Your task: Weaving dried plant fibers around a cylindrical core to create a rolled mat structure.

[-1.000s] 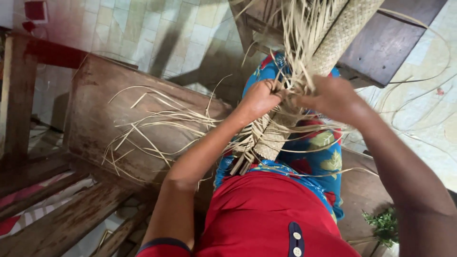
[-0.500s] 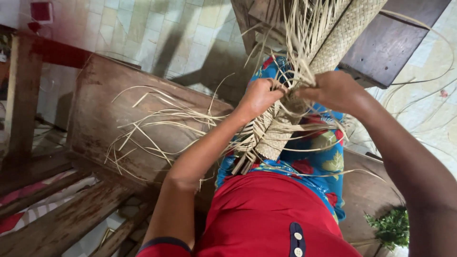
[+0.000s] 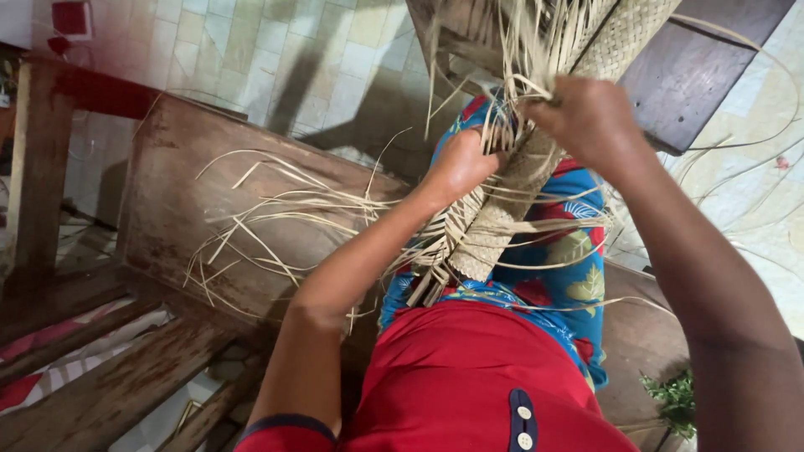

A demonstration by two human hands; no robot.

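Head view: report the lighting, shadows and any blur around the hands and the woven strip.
Head view: soft, even light with no glare; dark diagonal shadows fall across the tiled floor. The left hand and right hand on the woven strip are slightly soft; the loose straw strands over the wooden bench read clearly. Wide-angle stretching enlarges the right forearm.

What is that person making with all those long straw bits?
A seated person is weaving pale dried strips into a long woven mat piece that lies across their lap. The left hand pinches loose strips against the mat's edge, and the right hand grips more strips higher up. Many unwoven ends fan out to the side over a worn wooden bench. The person wears a red top and a blue flowered cloth. What it will become cannot be told.
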